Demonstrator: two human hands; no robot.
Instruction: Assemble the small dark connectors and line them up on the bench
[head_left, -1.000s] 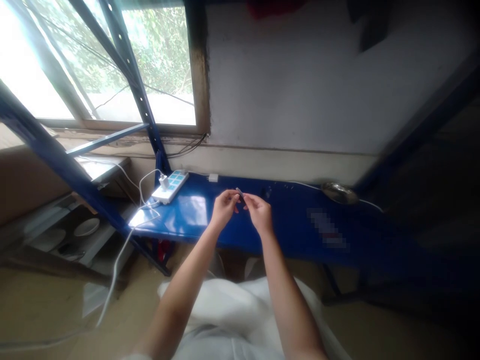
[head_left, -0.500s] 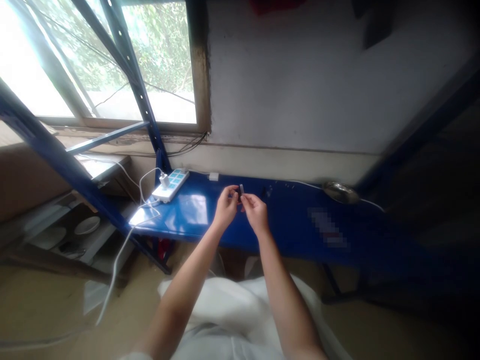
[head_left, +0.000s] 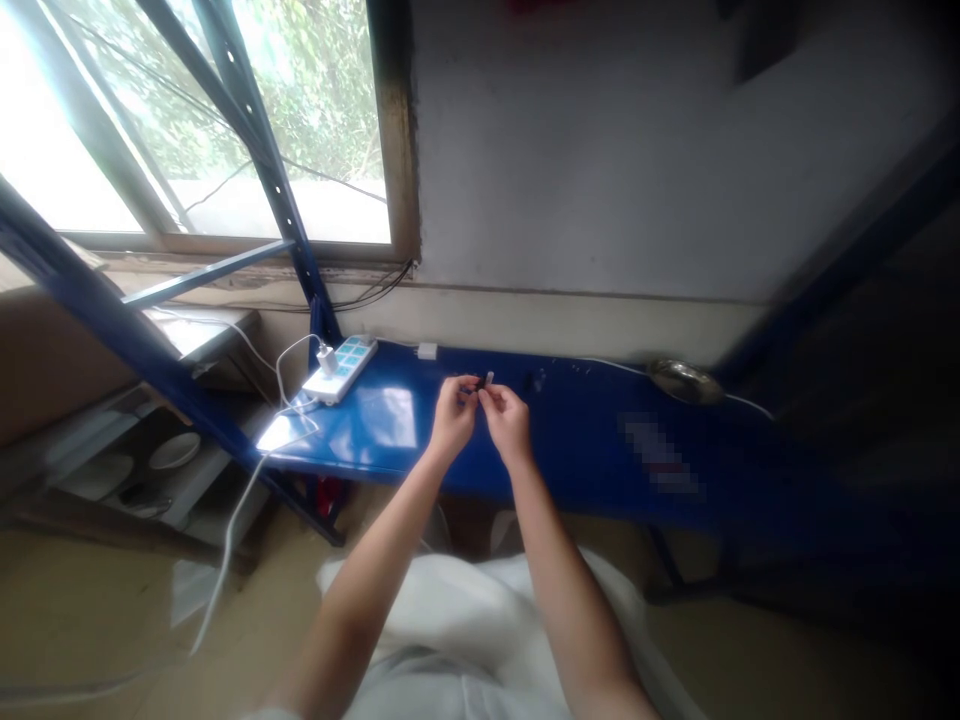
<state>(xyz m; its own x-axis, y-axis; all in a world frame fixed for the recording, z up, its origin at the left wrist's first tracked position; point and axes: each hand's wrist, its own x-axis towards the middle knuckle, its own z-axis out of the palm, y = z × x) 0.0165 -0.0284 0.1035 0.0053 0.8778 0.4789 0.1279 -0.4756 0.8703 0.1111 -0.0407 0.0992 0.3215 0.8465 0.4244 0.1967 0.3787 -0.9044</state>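
Above the blue table (head_left: 382, 425), my left hand (head_left: 454, 418) pinches a small dark piece (head_left: 481, 383) between thumb and fingers. Right beside it, my right hand (head_left: 508, 420) is closed on a small pale strip (head_left: 490, 378) that sticks up, tilted, past the fingertips. The two thumbs nearly meet. Fingers cover most of both pieces, so I cannot tell their exact kind or whether they are joined. Some small dark and clear bits (head_left: 536, 381) lie on the table just beyond my right hand.
A white power strip (head_left: 341, 370) with a plugged-in charger (head_left: 326, 358) stands at the table's left end, its cable running down to the floor. A white adapter (head_left: 427, 351) lies at the back edge. Toward the right sits a shiny metal dish-like object (head_left: 684, 382). Blue posts (head_left: 274, 185) frame the table.
My hands have shifted slightly and drawn their fingertips closer together. The pale strip, nearly upright before, now leans to the right. Less of the dark piece shows.
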